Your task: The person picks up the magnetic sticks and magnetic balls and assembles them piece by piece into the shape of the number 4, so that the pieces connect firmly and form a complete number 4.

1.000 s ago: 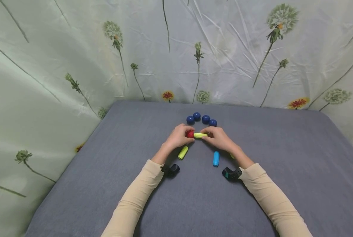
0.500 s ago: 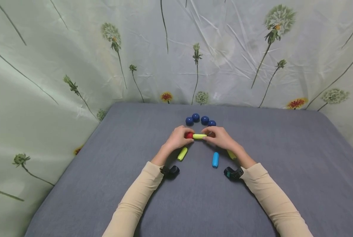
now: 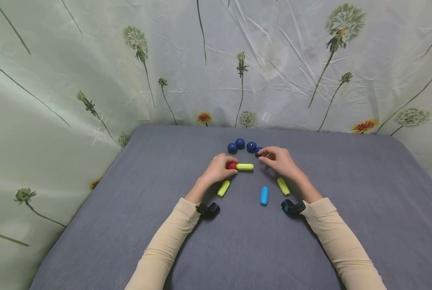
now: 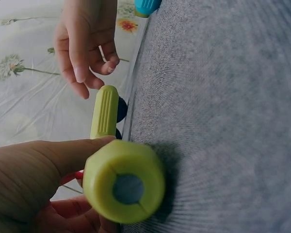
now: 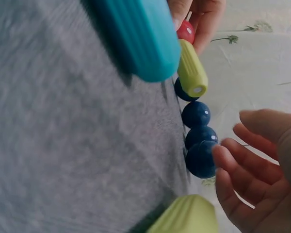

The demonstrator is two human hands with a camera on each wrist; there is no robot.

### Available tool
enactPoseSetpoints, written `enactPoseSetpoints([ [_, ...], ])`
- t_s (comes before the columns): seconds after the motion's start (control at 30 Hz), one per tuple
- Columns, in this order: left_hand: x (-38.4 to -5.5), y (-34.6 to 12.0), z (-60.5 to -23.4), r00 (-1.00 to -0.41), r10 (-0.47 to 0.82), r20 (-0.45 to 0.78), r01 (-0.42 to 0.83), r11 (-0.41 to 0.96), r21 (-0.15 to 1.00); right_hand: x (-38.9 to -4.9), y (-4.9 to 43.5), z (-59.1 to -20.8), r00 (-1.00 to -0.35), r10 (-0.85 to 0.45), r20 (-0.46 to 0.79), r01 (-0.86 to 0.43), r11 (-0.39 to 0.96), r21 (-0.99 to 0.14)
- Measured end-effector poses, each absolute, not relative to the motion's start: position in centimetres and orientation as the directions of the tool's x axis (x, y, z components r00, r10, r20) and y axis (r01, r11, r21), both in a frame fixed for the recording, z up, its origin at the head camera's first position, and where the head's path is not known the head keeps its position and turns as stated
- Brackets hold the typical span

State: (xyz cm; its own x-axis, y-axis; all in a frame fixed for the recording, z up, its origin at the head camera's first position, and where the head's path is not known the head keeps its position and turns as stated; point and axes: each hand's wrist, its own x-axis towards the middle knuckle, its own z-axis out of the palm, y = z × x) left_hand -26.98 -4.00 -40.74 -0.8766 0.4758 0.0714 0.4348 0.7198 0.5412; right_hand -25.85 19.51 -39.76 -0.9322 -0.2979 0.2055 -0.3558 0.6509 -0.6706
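In the head view my left hand (image 3: 216, 168) pinches a small red ball (image 3: 232, 165) between thumb and fingers. A yellow-green ribbed rod (image 3: 245, 166) sticks out from the ball to the right, end against it. My right hand (image 3: 279, 161) is off the rod's far end, fingers loosely bent and holding nothing. Its fingertips overlap the rightmost blue ball (image 3: 258, 150) in the head view. The right wrist view shows the hand's fingers (image 5: 247, 177) spread beside the dark blue balls (image 5: 196, 115).
Behind the hands, several blue balls (image 3: 239, 143) form an arc on the grey cloth (image 3: 237, 241). A second yellow-green rod (image 3: 223, 188) lies below the left hand, and a third yellow-green rod (image 3: 283, 187) by the right wrist. Between them lies a blue rod (image 3: 264, 196).
My right hand has let go of the rod's right end and moved right and slightly back. The left hand keeps the red ball, with the rod still joined to it.
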Motion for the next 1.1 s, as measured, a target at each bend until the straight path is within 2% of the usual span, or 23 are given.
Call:
enactPoseSetpoints([
  [0.27,-26.8,-4.1,-40.8,-0.875,0.478,0.068,0.434,0.716,0.546,-26.5,19.7,-40.2,-0.916,-0.259,0.306,-0.397,0.696,-0.598],
  [0.43,-26.7,-4.1,-40.9,-0.879,0.473,0.057,0.422,0.717,0.555,-26.9,19.9,-40.5,-0.921,-0.3,0.248,-0.389,0.727,-0.566],
  [0.6,-26.7,-4.1,-40.8,-0.878,0.474,0.068,0.429,0.716,0.551,-27.4,20.1,-40.9,-0.923,-0.339,0.182,-0.379,0.72,-0.582],
  [1.1,-26.6,-4.2,-40.6,-0.879,0.471,0.066,0.427,0.719,0.548,-28.0,19.2,-41.5,-0.935,-0.297,0.192,-0.353,0.749,-0.561],
])
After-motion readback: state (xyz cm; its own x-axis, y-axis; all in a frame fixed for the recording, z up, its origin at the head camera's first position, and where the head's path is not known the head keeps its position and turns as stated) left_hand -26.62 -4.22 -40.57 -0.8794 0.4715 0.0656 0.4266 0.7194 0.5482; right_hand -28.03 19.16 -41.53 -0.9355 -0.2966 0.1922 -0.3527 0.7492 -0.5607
